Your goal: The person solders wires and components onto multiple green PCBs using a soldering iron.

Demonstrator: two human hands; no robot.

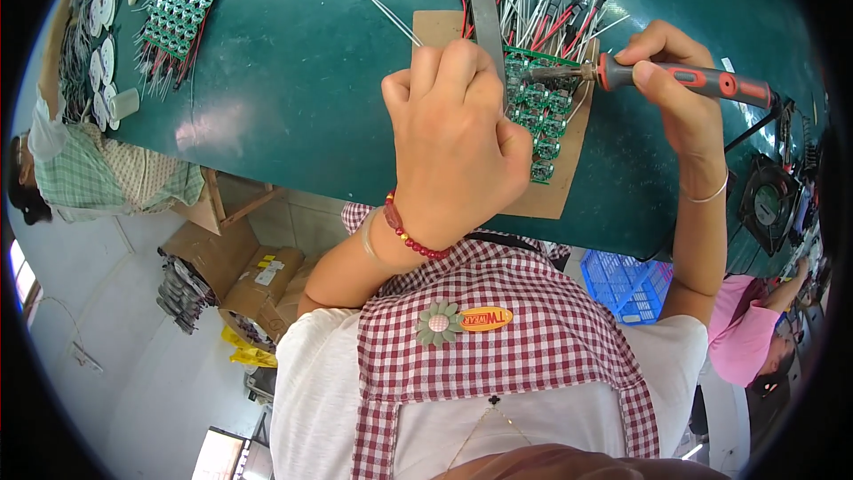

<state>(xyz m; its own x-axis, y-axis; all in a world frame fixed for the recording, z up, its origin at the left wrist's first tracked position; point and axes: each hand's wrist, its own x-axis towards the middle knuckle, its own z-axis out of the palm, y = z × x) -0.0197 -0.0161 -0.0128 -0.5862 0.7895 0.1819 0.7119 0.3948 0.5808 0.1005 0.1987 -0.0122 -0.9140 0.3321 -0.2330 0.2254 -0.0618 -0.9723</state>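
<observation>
The person's right hand [680, 89] closes around the handle of a soldering iron with a dark grey and red grip [697, 79], thumb and fingers wrapped near its front end, and the iron's metal tip points left over the upper part of a green circuit board panel with rows of small units [549, 129]. That panel lies on a flat brown cardboard sheet [538, 202] at the near edge of a glossy dark green tabletop [302, 98], directly in front of the person. The left hand [458, 138] is over the panel's left side, its fingers curled inward, beside a long flat grey metal bar [482, 0] that runs up past the fingertips; what those fingers pinch is hidden, so their grip cannot be told. Thin white wires [391, 15] stick out above the left knuckles. Beyond the panel spreads a bundle of white, red and black wires with black connectors [553, 13]. Toward the tabletop's far left lies a second green board panel with wires beneath it [184, 9].
</observation>
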